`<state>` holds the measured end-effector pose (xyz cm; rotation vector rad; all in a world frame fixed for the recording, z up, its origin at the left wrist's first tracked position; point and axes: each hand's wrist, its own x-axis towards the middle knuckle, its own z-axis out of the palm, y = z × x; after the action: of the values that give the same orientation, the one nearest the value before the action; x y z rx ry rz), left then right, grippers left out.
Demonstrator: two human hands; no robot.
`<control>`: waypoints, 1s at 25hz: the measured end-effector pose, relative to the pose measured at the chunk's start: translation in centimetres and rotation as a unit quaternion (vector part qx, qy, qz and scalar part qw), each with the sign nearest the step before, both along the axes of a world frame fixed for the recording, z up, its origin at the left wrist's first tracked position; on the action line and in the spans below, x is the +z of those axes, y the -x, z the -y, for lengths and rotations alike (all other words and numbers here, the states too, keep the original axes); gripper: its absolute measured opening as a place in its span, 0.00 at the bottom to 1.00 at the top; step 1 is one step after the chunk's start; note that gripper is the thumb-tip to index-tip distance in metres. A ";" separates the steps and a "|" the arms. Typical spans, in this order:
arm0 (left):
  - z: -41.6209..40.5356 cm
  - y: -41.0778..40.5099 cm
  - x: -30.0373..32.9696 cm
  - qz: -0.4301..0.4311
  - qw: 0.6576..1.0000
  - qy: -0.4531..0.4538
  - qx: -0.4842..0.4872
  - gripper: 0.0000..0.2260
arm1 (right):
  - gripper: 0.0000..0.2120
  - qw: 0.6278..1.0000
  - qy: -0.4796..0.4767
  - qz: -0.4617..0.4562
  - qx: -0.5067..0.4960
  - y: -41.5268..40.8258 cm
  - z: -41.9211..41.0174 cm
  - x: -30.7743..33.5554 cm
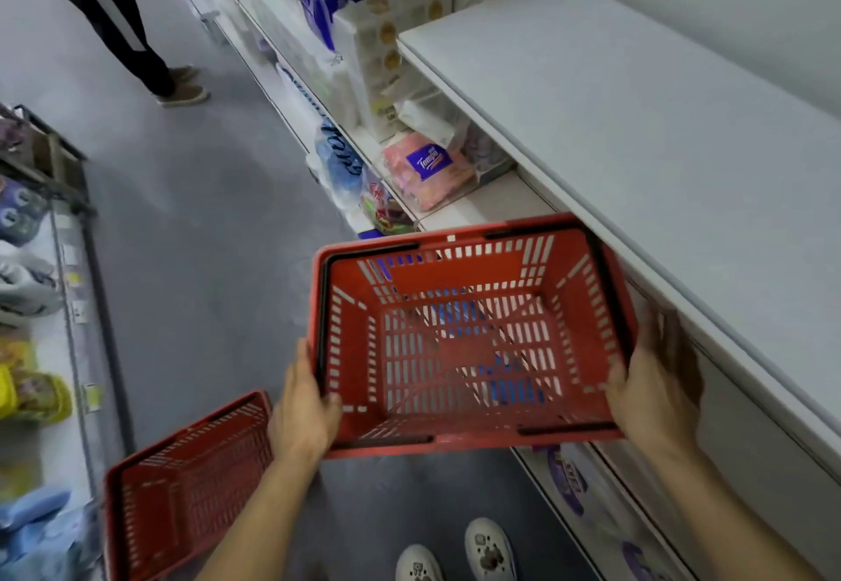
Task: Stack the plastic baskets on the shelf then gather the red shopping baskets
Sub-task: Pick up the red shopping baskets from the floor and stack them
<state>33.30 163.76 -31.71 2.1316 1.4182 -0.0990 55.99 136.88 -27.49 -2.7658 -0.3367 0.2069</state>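
Note:
I hold a red shopping basket (468, 335) in the air in front of me, its open top facing me and its black handles folded down along the rim. My left hand (302, 407) grips its left rim and my right hand (655, 394) grips its right rim, next to the white shelf edge. A second red shopping basket (186, 489) sits on the grey floor at the lower left, below my left forearm. It holds nothing.
A bare white shelf (637, 103) runs along the right, with lower shelves of tissue packs (425, 168) under it. A low display of packaged goods (32, 307) lines the left. Another person's legs (136, 34) stand up the aisle. My white shoes (455, 553) show below.

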 end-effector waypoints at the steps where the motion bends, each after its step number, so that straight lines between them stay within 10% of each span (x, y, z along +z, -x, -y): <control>1: 0.0 1.0 -0.4 -0.005 1.000 0.010 0.011 0.39 | 0.33 0.999 -0.005 -0.037 -0.007 -0.5 -0.2 -0.3; 13: 4.3 13.2 -1.1 0.049 0.981 -0.007 0.186 0.32 | 0.29 0.977 -0.189 -0.078 0.066 4.2 -2.9 -2.6; 25: 17.9 37.7 -4.3 0.064 0.871 0.000 0.487 0.34 | 0.27 0.909 -0.144 -0.151 0.362 23.2 -11.3 -4.4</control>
<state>-4.38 145.89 -36.01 1.1634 2.2080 0.4203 32.78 148.20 -31.92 -2.1538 -1.1879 0.6909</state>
